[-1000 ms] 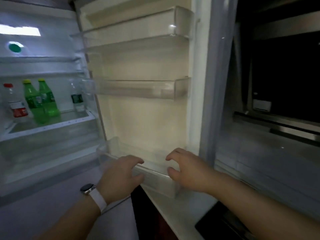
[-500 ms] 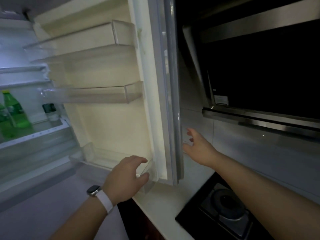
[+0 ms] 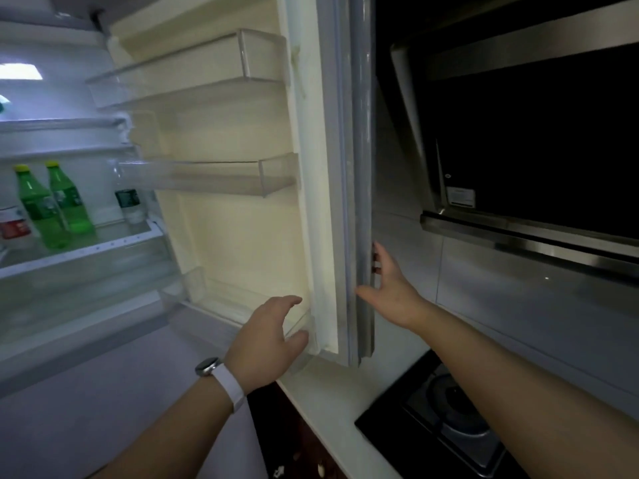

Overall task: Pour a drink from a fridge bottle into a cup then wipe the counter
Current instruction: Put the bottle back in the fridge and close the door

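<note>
Head view: the green bottles (image 3: 52,205) stand upright on the fridge shelf (image 3: 90,248) at far left, untouched and well apart from both hands. The right hand (image 3: 389,288) has left the lower door bin (image 3: 221,302) since a second ago and now lays straight, open fingers on the outer edge of the fridge door (image 3: 361,150), holding it wide, so a reach for a bottle looks next. Left hand (image 3: 264,340) hovers open and empty by that bin; the door overhangs the bench (image 3: 328,385) beside the hob (image 3: 449,420), and no cup shows.
</note>
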`<state>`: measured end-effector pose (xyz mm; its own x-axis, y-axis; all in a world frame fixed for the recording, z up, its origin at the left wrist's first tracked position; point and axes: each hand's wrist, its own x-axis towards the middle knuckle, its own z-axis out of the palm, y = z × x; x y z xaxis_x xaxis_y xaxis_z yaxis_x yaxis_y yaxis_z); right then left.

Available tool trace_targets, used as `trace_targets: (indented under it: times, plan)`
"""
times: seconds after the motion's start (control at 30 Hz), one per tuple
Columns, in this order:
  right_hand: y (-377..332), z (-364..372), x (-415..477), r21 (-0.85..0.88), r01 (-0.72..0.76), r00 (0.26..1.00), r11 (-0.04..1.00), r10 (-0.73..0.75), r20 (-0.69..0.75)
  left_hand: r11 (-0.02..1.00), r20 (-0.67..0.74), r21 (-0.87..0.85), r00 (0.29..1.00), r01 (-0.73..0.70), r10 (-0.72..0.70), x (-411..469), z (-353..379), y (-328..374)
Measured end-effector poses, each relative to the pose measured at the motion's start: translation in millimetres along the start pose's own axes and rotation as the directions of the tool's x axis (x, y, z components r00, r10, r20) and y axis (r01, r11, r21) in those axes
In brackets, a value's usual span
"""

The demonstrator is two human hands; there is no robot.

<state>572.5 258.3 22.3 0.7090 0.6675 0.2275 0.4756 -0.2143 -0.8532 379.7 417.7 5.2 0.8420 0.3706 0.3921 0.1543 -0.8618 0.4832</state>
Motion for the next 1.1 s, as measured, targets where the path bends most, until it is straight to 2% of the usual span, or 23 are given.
trace_targets:
  times: [0.2, 0.4, 0.53, 0.67, 0.87, 1.1]
  plan:
    - [-16, 2, -25, -0.043, 0.104, 0.994, 0.994, -0.105, -0.036, 1.000, -0.039, -0.022, 0.999, 0.008, -0.009, -24, 3, 5]
    - [-44, 22, -49, -0.067, 0.199, 0.980, 0.978, -0.197, 0.038, 0.995, -0.238, -0.103, 0.970, 0.020, -0.044, -68, 9, 10]
    - [-64, 49, -62, -0.019, 0.245, 0.964, 0.969, -0.242, 0.107, 0.999, -0.253, -0.033, 0.967, 0.015, -0.023, -98, 12, 3]
    - [-80, 80, -72, 0.013, 0.277, 0.944, 0.961, -0.274, 0.185, 0.993, -0.336, -0.059, 0.935, 0.102, -0.116, -124, 6, -7]
    - [-105, 130, -83, 0.007, 0.407, 0.886, 0.914, -0.396, 0.240, 0.980, -0.397, -0.078, 0.895, 0.186, -0.201, -159, -11, -29]
    - [-125, 192, -92, -0.036, 0.576, 0.786, 0.817, -0.540, 0.301, 0.948, -0.463, -0.079, 0.831, 0.310, -0.310, -186, -41, -58]
